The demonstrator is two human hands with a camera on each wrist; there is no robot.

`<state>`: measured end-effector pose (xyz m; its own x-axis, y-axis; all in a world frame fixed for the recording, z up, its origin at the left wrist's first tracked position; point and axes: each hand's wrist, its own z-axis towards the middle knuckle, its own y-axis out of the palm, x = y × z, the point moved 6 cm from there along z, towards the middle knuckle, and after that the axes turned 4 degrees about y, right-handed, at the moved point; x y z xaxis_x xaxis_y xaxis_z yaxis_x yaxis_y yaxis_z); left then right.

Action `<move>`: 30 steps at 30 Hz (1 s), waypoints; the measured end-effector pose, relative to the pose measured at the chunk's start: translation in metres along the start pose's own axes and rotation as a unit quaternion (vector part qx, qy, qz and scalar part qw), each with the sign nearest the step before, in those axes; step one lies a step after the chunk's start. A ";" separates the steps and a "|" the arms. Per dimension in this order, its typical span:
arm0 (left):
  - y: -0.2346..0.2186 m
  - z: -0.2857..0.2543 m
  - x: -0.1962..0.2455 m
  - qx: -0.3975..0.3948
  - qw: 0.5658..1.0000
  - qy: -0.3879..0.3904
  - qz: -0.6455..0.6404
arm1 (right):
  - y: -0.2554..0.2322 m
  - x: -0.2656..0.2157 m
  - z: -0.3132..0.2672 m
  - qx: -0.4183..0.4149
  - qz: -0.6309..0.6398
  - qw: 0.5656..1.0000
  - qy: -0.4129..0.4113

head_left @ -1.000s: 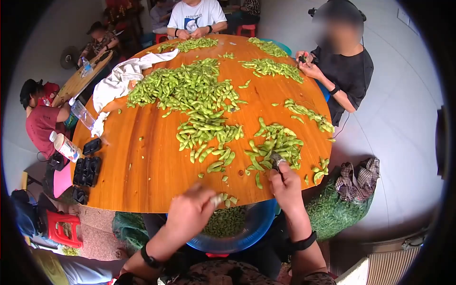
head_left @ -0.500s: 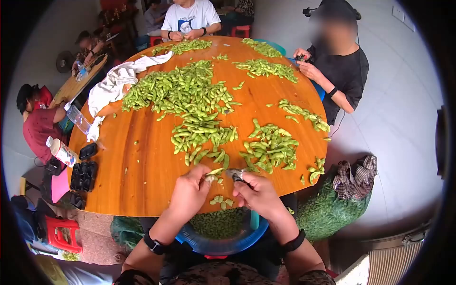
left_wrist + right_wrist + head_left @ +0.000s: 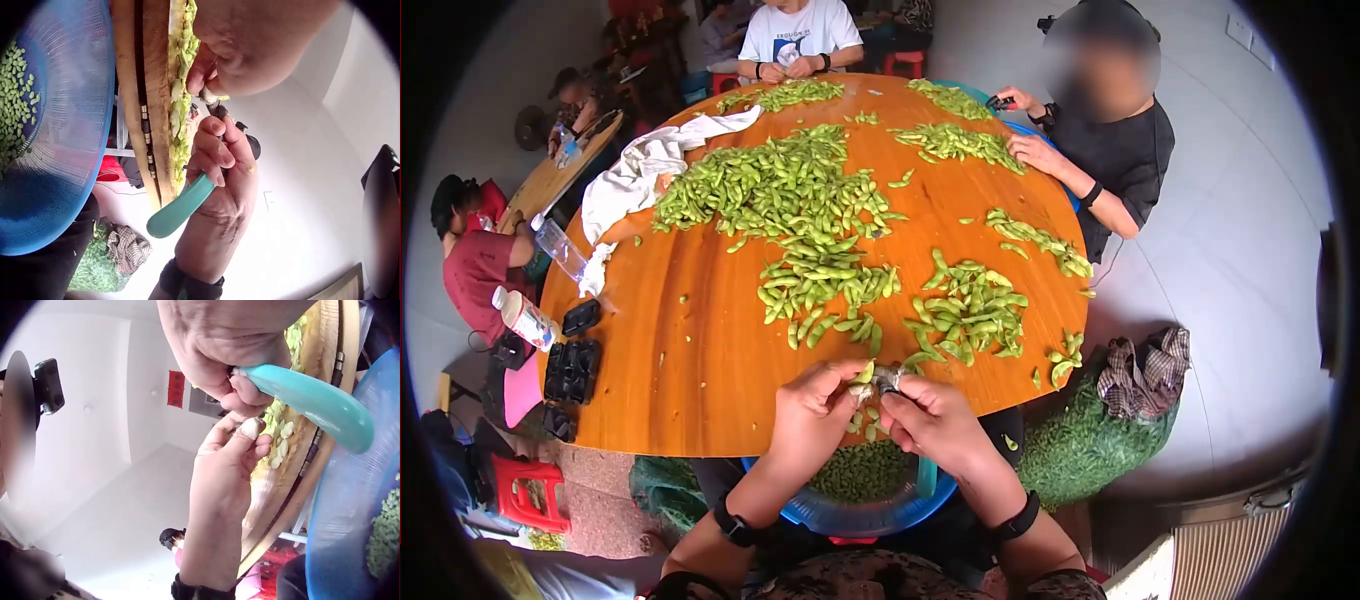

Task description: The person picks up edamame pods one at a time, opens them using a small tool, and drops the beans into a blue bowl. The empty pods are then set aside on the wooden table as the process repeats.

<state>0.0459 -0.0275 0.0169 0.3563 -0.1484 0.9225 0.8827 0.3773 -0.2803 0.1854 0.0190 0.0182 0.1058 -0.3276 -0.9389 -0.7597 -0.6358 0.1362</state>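
Over the table's near edge, my left hand (image 3: 810, 405) pinches a green soybean pod (image 3: 866, 372) between thumb and finger. A whitish covering (image 3: 251, 429) is on the thumb tip. Facing it, my right hand (image 3: 937, 418) grips a tool with a curved teal handle (image 3: 181, 209), its dark metal head (image 3: 217, 110) right at the left fingertips. The handle hangs below the fist in the head view. Beneath both hands, a blue basin (image 3: 855, 527) contains shelled green beans (image 3: 862, 472). Several cut pods lie on the table between the wrists.
Heaps of pods (image 3: 775, 185) cover the round wooden table (image 3: 700, 350), with a smaller pile (image 3: 970, 310) ahead of my right hand. Bottles (image 3: 527, 318), black trays (image 3: 572, 370) and a white cloth (image 3: 640, 165) line the left side. A pod-filled net bag (image 3: 1090, 445) stands right.
My right hand has come left from the near pile with the tool to meet my left hand. The left hand has moved up from the table edge and now holds a pod.
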 end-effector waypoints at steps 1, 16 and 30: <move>0.000 0.000 0.001 0.001 1.000 0.001 0.000 | 0.000 0.000 0.000 0.002 0.000 1.000 0.002; 0.006 -0.007 -0.016 -0.003 0.997 -0.010 -0.077 | 0.001 0.022 0.013 -0.035 0.133 0.990 -0.016; 0.003 0.008 -0.037 -0.132 0.934 -0.114 -0.312 | -0.009 0.016 0.021 -0.049 0.136 0.987 0.070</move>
<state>0.0324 -0.0135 -0.0159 -0.2999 -0.0534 0.9525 0.9525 0.0390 0.3021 0.1804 0.0343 -0.0051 -0.0005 -0.5855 -0.8107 -0.7068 -0.5733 0.4145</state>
